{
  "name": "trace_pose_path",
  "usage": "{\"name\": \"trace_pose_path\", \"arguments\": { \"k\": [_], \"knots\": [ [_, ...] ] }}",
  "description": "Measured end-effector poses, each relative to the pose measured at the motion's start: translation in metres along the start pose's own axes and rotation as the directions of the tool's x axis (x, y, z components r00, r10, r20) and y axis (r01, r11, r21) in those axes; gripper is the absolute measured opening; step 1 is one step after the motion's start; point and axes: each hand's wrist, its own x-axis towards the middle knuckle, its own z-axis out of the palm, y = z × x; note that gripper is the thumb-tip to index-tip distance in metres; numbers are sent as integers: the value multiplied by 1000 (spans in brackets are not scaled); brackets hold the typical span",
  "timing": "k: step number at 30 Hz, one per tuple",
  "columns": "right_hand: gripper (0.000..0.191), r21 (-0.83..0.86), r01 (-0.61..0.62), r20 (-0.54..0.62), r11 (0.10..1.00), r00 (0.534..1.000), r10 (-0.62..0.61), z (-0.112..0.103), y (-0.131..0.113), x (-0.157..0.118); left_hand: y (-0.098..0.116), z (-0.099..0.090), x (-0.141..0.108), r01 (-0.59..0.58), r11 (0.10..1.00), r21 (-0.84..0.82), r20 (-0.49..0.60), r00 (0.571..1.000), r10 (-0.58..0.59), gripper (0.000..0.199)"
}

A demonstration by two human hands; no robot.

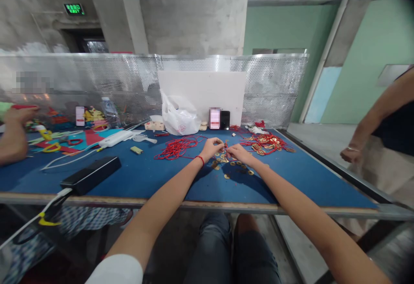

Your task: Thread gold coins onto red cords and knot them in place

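Above the middle of the blue table, my left hand (212, 148) and my right hand (239, 154) come close together, fingers pinched on a red cord (226, 145) between them. A red string bracelet circles my left wrist. Several gold-coloured coins with centre holes (227, 176) lie on the table below and around my hands. To the left of my left hand sits a loose tangle of red cord (177, 147). Right of my right hand is a heap of red cords with coins (268, 142). The fingertips partly hide the piece being held.
A white plastic bag (180, 116), two phones (214, 118) and a tissue pack (154, 123) stand along the back. On the left are a black power box (92, 175), white cables, scissors (51, 148) and a co-worker's arm (13, 137). Another person (384, 116) stands at the right.
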Motion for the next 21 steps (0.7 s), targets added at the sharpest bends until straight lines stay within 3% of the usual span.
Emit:
{"name": "trace_pose_path", "arguments": {
  "k": [21],
  "knots": [
    [27,236,-166,100,957,984,146,-2,-13,-9,-13,-3,8,-182,976,122,15,983,181,7]
  ]
}}
